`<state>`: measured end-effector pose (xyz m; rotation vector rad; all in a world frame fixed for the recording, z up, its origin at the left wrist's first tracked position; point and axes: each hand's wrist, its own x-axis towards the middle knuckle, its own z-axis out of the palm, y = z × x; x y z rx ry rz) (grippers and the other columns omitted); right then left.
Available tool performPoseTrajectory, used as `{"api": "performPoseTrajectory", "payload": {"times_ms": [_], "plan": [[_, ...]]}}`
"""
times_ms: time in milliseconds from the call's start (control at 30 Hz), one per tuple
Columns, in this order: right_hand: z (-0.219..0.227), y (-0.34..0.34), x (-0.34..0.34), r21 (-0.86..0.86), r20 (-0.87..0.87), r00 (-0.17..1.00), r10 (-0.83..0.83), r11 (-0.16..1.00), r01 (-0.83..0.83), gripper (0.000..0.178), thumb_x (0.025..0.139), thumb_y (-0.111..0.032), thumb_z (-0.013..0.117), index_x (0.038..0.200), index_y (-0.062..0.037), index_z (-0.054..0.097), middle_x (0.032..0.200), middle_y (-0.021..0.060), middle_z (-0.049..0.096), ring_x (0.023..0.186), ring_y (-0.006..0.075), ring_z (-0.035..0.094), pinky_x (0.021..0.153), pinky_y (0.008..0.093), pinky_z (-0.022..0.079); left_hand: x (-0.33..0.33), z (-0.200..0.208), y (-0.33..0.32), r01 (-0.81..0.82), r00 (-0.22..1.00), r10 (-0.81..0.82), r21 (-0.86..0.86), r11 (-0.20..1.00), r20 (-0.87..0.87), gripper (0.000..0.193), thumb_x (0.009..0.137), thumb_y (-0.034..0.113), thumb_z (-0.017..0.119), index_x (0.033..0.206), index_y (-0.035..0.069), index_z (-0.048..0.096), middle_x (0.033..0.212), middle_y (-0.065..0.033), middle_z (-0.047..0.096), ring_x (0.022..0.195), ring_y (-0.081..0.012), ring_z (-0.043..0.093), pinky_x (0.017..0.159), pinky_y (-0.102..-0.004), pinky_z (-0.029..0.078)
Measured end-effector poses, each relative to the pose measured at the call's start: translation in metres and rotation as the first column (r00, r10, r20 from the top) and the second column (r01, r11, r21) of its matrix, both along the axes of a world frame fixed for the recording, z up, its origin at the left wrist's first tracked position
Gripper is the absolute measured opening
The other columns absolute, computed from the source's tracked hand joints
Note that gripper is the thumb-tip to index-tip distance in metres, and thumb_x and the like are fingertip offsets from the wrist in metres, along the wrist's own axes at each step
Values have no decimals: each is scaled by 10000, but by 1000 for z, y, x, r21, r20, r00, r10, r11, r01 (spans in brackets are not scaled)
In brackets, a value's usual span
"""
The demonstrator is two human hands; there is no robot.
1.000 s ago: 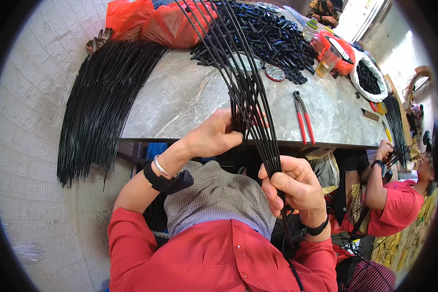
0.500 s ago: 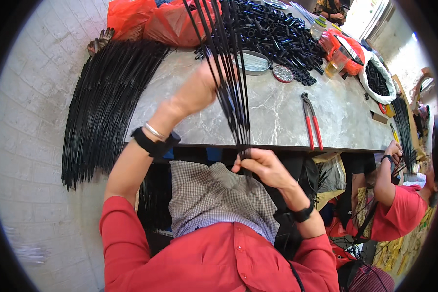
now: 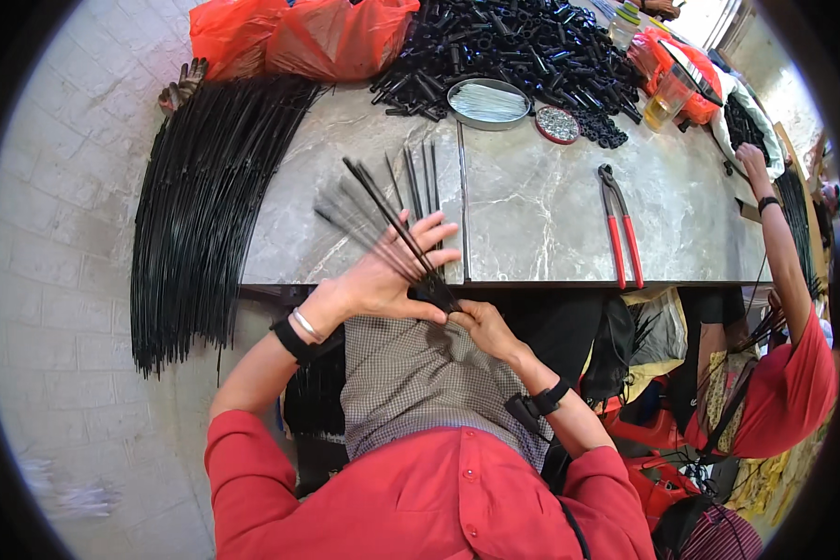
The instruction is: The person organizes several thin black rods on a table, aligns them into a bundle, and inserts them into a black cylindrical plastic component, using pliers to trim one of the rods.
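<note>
Fanned bundle of thin black rods across near edge of grey marbled desk; long axis up-left from right hand, fingers closed on lower end. Left hand nearer tips, fingers spread wide.

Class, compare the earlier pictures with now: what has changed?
The black rods have come down and fan around the left hand, now spread open. The right hand moved left, still gripping them. A co-worker's hand reached up toward the white sack. Pliers stayed on the table.
</note>
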<state>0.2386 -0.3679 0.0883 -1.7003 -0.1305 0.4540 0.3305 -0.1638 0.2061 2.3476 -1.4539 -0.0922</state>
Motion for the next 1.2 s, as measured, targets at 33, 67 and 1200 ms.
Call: {"api": "performPoseTrajectory", "payload": {"times_ms": [33,67,1200], "plan": [[1,1,0,-73,25,1000,-7,997,8,233,915,-126,573,1089,16,633,908,144,687,804,161,619,764,316,482,-4,2,0,5,998,-7,-30,1000,-58,634,755,549,692,1235,159,554,1471,-105,358,1416,-325,220,1140,-544,76],[3,2,2,-120,66,998,-15,993,23,237,908,-131,581,1092,11,628,914,190,674,798,209,639,750,344,489,-4,5,-2,9,998,-13,-77,997,-60,551,774,504,693,1198,172,578,1456,-95,383,1408,-324,243,1138,-548,92],[166,-19,78,-434,319,946,-50,880,193,246,869,-201,638,1000,6,627,779,161,662,704,312,657,654,368,508,2,-3,5,162,987,-162,-37,986,-5,372,841,300,619,1213,316,605,1429,-41,415,1364,-254,340,1135,-509,234]]}}
